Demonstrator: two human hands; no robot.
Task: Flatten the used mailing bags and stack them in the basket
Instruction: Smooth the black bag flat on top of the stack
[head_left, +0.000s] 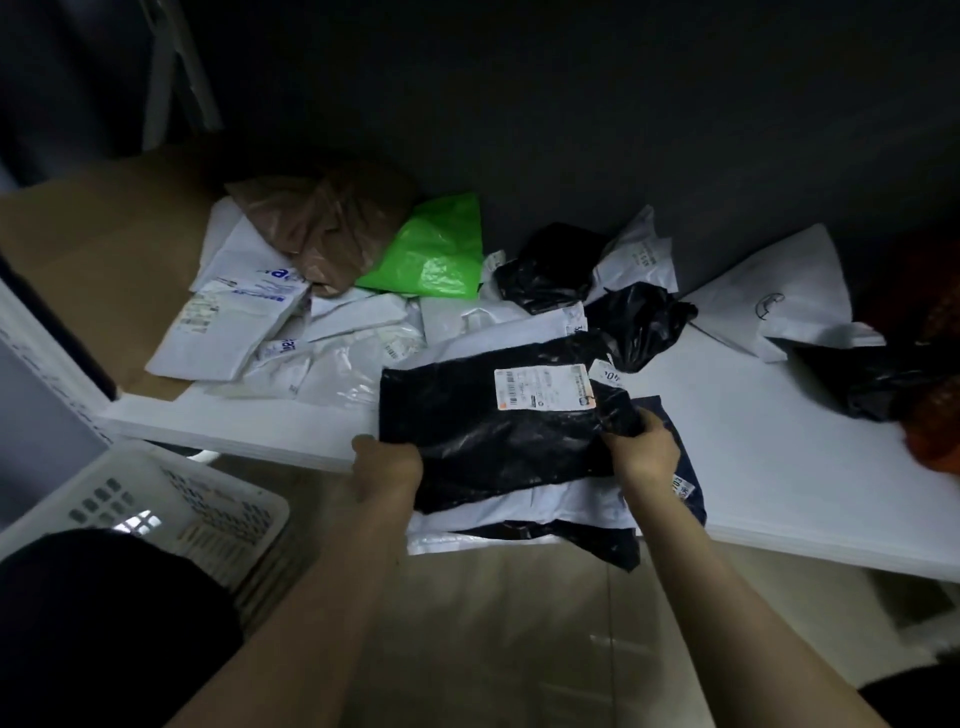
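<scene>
Flattening step: black mailing bag atop the pile at the surface near edge, held either side by left grip and right grip. Next, probably: level lift into basket.

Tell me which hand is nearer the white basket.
Left. The left hand grips the black bag at the edge facing the basket; the right hand grips the opposite edge, farther off.

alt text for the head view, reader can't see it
A left hand and right hand grip a black mailing bag atop a stack of flattened bags on a white table. Crumpled bags lie behind; a white basket sits lower left.
</scene>
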